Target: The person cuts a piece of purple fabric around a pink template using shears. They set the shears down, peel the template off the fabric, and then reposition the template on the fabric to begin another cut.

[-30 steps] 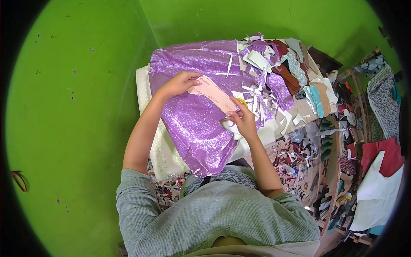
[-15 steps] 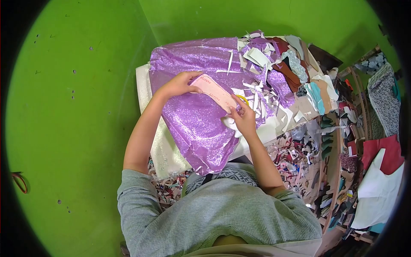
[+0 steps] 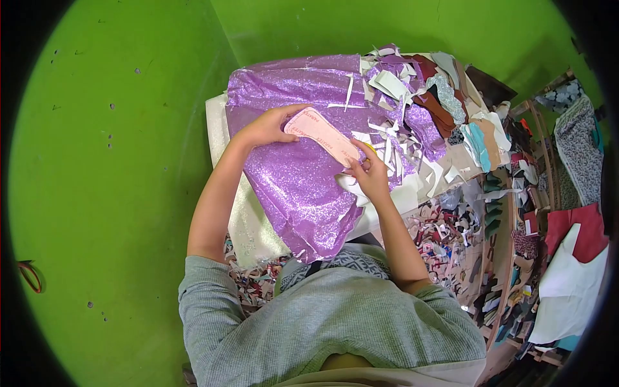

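Note:
A pale pink shoe insole [image 3: 324, 137] with red lettering is held slantwise over a sheet of purple glitter fabric [image 3: 293, 184]. My left hand [image 3: 265, 127] grips its wider upper-left end, thumb along the lower edge and fingers at the top. At the narrower lower-right end, my right hand [image 3: 371, 175] is closed with thumb and fingers on the edge. A yellow ring-like handle [image 3: 370, 148] peeks out behind the right fingers, mostly hidden. White offcuts lie just under and beside that hand.
Purple and white scraps [image 3: 390, 145] pile up on the table's right half, beside brown cut pieces [image 3: 433, 115] and teal pieces [image 3: 476, 143]. Scraps cover the floor [image 3: 442, 242]. Shelving with material [image 3: 509, 258] stands at right; a green wall [image 3: 116, 193] rises at left.
The insole has turned slightly and shifted a little, showing more of its lettered face. More of the yellow handle is now covered by my right hand. Both hands keep their hold.

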Demonstrator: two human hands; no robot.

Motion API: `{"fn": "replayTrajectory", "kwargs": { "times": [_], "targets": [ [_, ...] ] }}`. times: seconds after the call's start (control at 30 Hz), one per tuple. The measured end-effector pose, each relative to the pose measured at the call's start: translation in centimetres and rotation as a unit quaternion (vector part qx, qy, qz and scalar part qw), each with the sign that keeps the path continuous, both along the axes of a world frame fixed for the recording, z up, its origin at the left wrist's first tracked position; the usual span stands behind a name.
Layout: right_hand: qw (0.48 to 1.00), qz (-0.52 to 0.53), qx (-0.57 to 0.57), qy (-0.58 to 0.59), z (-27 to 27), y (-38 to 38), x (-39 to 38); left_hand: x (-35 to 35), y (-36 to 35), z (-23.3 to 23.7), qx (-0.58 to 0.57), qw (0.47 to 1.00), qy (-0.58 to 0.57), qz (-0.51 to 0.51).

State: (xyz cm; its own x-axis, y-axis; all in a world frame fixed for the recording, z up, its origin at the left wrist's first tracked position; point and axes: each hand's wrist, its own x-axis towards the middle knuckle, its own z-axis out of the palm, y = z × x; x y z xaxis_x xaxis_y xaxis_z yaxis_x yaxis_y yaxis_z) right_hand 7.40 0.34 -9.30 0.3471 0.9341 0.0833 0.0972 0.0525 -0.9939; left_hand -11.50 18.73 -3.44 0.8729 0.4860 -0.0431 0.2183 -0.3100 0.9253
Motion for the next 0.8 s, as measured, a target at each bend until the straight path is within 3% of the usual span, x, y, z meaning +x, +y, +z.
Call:
{"fn": "replayTrajectory", "kwargs": {
  "times": [0.4, 0.53, 0.6, 0.8],
  "targets": [
    [1.000, 0.010, -0.006, -0.024, 0.31, 0.01, -0.20, -0.16, 0.15, 0.01, -0.006, 1.000, 0.002, 0.027],
    [1.000, 0.019, -0.003, 0.017, 0.29, 0.17, 0.00, -0.14, 0.25, -0.47, 0.011, 0.995, 0.049, 0.081],
    [0.999, 0.027, -0.012, 0.031, 0.27, 0.30, 0.17, -0.16, 0.35, -0.61, -0.065, 0.993, 0.023, 0.097],
    [0.994, 0.039, -0.011, 0.098, 0.37, 0.61, 0.28, -0.02, 0.34, -0.72, -0.090, 0.989, 0.011, 0.116]
  ]
}}
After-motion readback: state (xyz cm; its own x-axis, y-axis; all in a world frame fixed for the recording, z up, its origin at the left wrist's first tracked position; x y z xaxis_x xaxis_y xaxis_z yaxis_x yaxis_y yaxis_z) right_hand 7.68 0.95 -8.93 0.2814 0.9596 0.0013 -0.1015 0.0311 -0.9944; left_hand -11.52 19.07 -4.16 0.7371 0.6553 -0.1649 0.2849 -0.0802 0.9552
